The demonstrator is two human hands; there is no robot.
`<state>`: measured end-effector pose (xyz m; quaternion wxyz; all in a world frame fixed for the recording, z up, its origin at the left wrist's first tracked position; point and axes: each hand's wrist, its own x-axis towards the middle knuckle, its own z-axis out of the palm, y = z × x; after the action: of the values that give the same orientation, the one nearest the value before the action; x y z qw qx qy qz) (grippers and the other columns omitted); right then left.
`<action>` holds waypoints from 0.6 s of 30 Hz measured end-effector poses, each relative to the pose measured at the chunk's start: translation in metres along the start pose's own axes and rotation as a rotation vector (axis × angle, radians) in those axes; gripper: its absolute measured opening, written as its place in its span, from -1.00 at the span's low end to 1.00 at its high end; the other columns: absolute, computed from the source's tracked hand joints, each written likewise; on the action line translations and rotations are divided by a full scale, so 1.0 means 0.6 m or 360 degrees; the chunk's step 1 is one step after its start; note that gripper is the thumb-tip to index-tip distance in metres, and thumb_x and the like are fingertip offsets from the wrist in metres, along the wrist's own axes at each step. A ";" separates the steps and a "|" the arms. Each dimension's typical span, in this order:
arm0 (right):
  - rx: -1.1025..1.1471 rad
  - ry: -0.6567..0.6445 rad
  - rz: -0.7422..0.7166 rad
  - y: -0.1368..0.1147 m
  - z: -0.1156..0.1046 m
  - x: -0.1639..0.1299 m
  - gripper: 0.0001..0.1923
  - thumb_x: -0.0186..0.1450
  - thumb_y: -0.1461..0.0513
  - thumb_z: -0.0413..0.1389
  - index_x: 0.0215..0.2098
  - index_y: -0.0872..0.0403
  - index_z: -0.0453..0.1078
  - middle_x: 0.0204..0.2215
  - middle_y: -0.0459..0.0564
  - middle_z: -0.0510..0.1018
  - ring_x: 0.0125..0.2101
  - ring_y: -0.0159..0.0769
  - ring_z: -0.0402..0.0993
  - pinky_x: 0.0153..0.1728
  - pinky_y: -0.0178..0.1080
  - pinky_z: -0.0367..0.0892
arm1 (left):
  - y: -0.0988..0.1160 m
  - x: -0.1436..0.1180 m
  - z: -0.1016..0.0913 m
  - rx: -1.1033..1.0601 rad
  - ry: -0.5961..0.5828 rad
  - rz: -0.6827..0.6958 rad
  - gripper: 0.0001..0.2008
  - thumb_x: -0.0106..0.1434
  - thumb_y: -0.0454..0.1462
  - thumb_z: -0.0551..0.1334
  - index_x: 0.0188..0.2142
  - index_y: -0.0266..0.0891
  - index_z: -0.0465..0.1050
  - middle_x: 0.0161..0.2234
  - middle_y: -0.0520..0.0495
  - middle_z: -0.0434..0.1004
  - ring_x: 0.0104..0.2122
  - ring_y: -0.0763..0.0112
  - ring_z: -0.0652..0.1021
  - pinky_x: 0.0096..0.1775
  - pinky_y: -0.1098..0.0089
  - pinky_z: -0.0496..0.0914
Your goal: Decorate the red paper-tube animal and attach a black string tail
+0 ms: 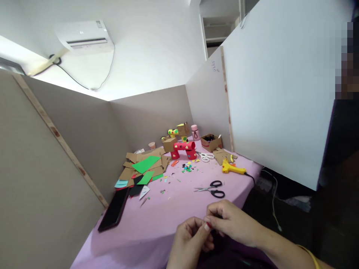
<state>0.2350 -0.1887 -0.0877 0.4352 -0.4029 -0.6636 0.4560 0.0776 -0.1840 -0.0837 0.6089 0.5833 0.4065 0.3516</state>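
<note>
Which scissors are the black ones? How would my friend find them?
Start at the pink table and find the two hands, left hand and right hand, at its near edge. Just beyond them lie the black scissors, alone on bare cloth. The white scissors lie farther back, near the yellow glue gun.

A table with a pink cloth (157, 220) holds craft things; black scissors (211, 188) lie near the front; a yellow glue gun (232, 168) sits to the right; a dark tablet (114, 210) lies at the left edge; green paper (146, 163) rests on cardboard pieces (131, 170); a red tube toy (183, 148) stands farther back, with white scissors (206, 156) beside it.
</note>
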 end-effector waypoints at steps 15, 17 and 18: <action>0.0246 -0.0051 0.0036 0.009 -0.001 0.000 -0.63 0.19 0.01 0.15 -0.56 0.12 0.28 -0.70 -0.21 0.26 -0.69 -0.45 0.13 -0.66 -0.38 -0.01 | -0.013 -0.001 -0.010 -0.0383 0.0065 -0.0299 -0.57 -0.28 -0.04 0.48 -0.56 -0.34 0.46 -0.64 0.02 0.49 -0.66 0.59 0.42 -0.57 0.56 0.19; 0.0318 -0.0058 0.0052 0.008 0.001 -0.001 -0.58 0.17 -0.05 0.16 -0.57 0.11 0.26 -0.71 -0.22 0.24 -0.70 -0.48 0.08 -0.67 -0.38 -0.05 | -0.015 -0.002 -0.010 -0.0357 0.0058 -0.0299 -0.55 -0.29 -0.03 0.48 -0.57 -0.34 0.45 -0.66 0.03 0.48 -0.68 0.59 0.40 -0.59 0.56 0.17; 0.0360 -0.0060 0.0059 0.008 0.002 -0.001 -0.56 0.16 -0.07 0.16 -0.58 0.10 0.24 -0.72 -0.23 0.23 -0.71 -0.49 0.06 -0.68 -0.38 -0.06 | -0.015 -0.003 -0.010 -0.0338 0.0049 -0.0295 -0.55 -0.29 -0.02 0.47 -0.57 -0.33 0.45 -0.67 0.04 0.46 -0.69 0.59 0.39 -0.60 0.55 0.16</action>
<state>0.2345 -0.1884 -0.0924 0.4569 -0.3547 -0.6084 0.5434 0.0711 -0.1837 -0.0926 0.6908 0.4700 0.4285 0.3439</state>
